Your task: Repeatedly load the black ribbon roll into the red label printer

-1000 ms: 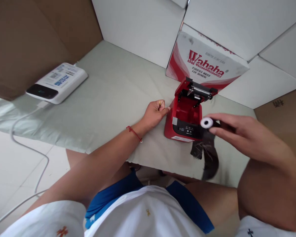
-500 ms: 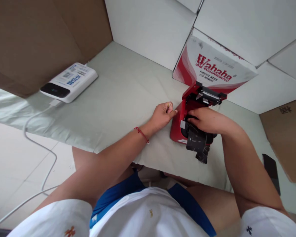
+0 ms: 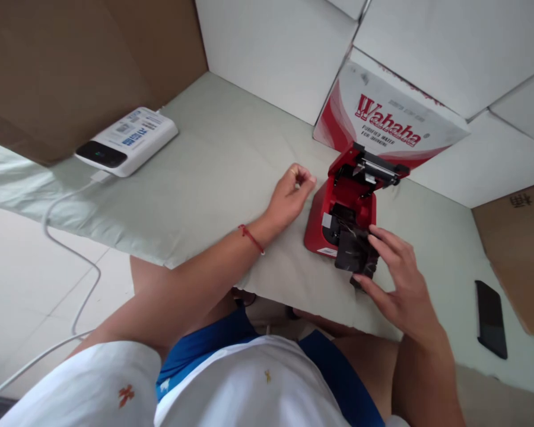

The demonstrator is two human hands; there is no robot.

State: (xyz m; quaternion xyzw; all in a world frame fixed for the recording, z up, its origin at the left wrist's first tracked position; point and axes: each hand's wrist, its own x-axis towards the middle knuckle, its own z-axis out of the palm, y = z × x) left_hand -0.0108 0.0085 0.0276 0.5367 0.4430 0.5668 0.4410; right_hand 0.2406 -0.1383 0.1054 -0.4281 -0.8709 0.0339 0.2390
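Observation:
A small red label printer (image 3: 314, 228) stands on the cloth-covered table with its lid (image 3: 345, 160) raised. From its front hangs a dark, patterned label strip (image 3: 353, 252), curling at the lower end. My right hand (image 3: 403, 279) is at the strip's right side, index finger at its upper edge and thumb at its lower end, with the strip between them. Left of the printer, my left hand (image 3: 291, 193) is held loosely curled, thumb tip near the fingertips, and nothing shows in it. The inside of the printer is partly covered by the strip.
A white device (image 3: 149, 142) with a cable (image 3: 48, 219) lies at the left. Behind the printer is a Wahaha carton (image 3: 391, 112) among white boxes (image 3: 276, 53). A black phone (image 3: 490, 320) lies at the right, near a brown carton (image 3: 516, 255).
My right hand has come out of the printer's inside and moved down to the hanging strip, uncovering the red interior. My left hand has loosened slightly and shifted a little.

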